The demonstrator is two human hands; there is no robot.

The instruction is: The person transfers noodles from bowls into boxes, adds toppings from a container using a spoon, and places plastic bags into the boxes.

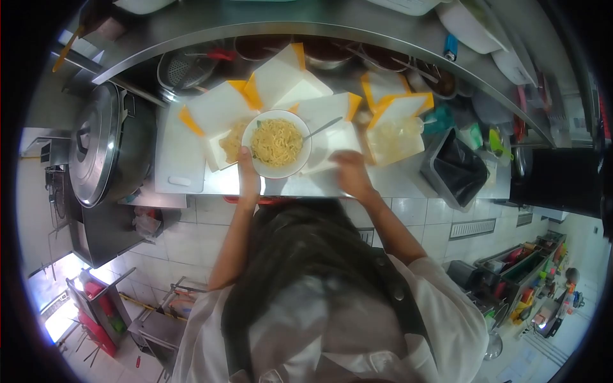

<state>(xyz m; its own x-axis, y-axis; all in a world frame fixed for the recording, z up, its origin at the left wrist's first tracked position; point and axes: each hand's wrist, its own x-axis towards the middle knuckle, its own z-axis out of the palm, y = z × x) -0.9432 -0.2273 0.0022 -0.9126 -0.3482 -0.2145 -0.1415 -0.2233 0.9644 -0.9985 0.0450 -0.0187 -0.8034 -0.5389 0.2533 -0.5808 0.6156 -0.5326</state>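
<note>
My left hand holds a white bowl by its left rim. Noodles fill the bowl, and a spoon or fork leans out over its right side. To the right, my right hand is blurred, with its fingers bent, over the front edge of an open takeaway box; whether it grips anything is not clear. Another open box, with food inside, lies partly behind the bowl. At the right, a box holds something in clear plastic.
A large lidded pot stands at the left beside a white cutting board. A black-lined grey bin is at the right. Behind the boxes are a strainer and several pans, under a metal shelf.
</note>
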